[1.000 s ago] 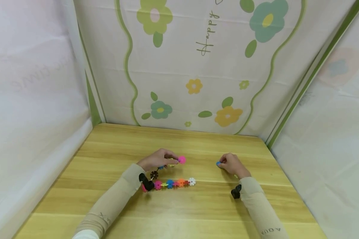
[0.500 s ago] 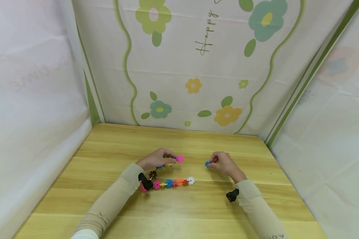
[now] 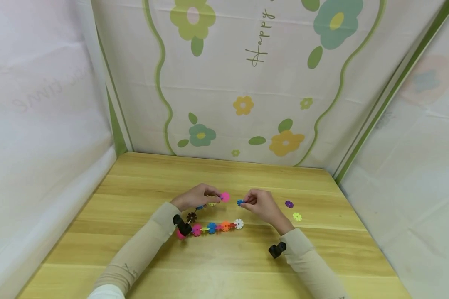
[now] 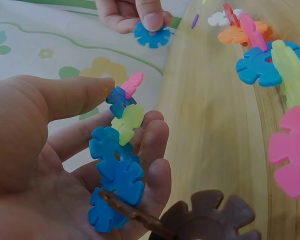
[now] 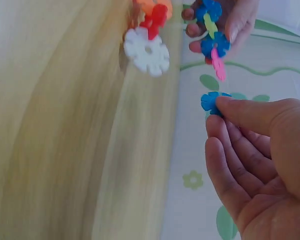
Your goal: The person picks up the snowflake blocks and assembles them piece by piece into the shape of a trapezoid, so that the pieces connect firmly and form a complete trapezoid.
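Observation:
My left hand (image 3: 197, 197) holds one end of a chain of notched plastic snowflake discs, its thumb and fingers about a blue disc (image 4: 121, 101). A pink disc (image 3: 225, 197) sticks out at that end. From the palm the chain runs through yellow and blue discs to a brown disc (image 4: 210, 217), then bends along the table to a white disc (image 3: 239, 224). Between thumb and fingertips, my right hand (image 3: 263, 206) pinches a loose blue disc (image 5: 210, 102). A small gap separates this disc from the pink one.
Two loose discs, one purple (image 3: 289, 204) and one yellow (image 3: 297, 216), lie on the wooden table (image 3: 224, 265) right of my right hand. Behind the table hangs a flower-printed cloth (image 3: 209, 79), with pale cloth panels at both sides.
My right hand has moved left with the blue disc, close to the pink disc. The loose purple and yellow discs now show fully. The left hand has hardly moved.

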